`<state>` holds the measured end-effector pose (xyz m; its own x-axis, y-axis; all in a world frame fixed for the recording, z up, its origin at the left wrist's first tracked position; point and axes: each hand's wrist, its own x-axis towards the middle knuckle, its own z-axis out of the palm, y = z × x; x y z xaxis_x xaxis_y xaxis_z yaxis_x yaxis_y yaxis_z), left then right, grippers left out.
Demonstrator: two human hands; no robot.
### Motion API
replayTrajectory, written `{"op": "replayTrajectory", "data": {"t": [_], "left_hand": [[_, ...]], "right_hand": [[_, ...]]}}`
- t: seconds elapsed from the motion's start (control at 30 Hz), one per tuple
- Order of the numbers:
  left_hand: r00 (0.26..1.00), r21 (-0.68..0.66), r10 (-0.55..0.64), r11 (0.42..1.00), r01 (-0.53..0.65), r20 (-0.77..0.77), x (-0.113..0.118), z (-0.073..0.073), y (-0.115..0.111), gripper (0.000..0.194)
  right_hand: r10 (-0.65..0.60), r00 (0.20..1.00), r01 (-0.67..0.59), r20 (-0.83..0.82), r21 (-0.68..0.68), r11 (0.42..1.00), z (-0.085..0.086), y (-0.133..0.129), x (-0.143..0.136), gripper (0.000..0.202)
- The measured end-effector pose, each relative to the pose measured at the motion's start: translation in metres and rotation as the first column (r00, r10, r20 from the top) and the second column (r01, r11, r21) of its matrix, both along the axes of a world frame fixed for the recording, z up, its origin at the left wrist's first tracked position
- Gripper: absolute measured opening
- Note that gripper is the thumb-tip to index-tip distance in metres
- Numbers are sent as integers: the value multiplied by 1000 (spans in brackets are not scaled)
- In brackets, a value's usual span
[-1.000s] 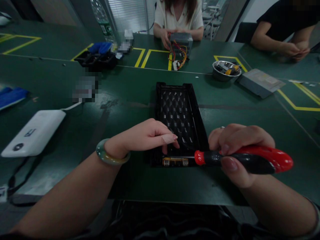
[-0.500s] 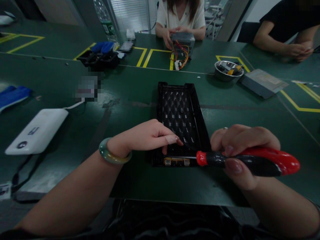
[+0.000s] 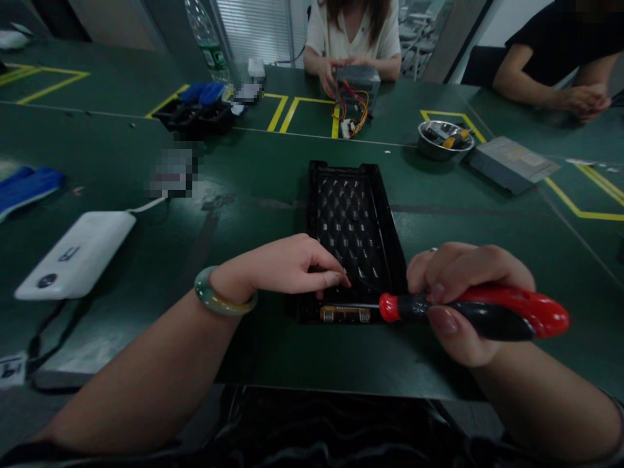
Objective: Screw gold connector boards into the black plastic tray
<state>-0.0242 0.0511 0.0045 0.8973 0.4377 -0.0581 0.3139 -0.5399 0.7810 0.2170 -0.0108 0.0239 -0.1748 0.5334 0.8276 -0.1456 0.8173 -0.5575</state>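
Note:
A black rectangular housing (image 3: 348, 214) with a quilted-looking inner surface lies on the green table. Along its near end runs a small circuit board (image 3: 345, 314) with metal connectors. My right hand (image 3: 470, 296) is wrapped round a red and black screwdriver (image 3: 524, 313), whose shaft points left over the board. My left hand (image 3: 305, 265), with a green bangle at the wrist, reaches over the housing's near left part. Its fingers are pressed together near the shaft's end; what they hold, if anything, is hidden. The screwdriver's tip is also hidden.
A white power bank (image 3: 78, 253) with a cable lies left, near blue gloves (image 3: 29, 188). Further back are a black tray (image 3: 195, 117), a metal bowl (image 3: 441, 151) of tools and a grey metal box (image 3: 514, 164). Across the table, a person handles a power supply (image 3: 361, 84) with wires.
My right hand and the screwdriver have shifted slightly left. The fingers of my left hand have moved a little over the housing.

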Motion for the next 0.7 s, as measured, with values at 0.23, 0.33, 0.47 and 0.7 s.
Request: {"op": "replayTrajectory", "data": {"t": [0.23, 0.33, 0.47, 0.7], "left_hand": [[977, 270, -3, 961, 62, -212, -2, 10, -4, 13], [971, 266, 33, 963, 32, -237, -2, 11, -7, 14], [971, 246, 68, 969, -10, -231, -4, 11, -10, 14], [974, 226, 85, 973, -36, -211, -8, 9, -9, 12]], "right_hand": [[57, 993, -46, 106, -104, 994, -2, 0, 10, 23], [84, 985, -69, 152, -103, 992, 2, 6, 10, 26], [97, 953, -62, 286, -129, 990, 20, 9, 4, 32], [76, 812, 56, 579, -207, 977, 68, 6, -21, 31]]}}
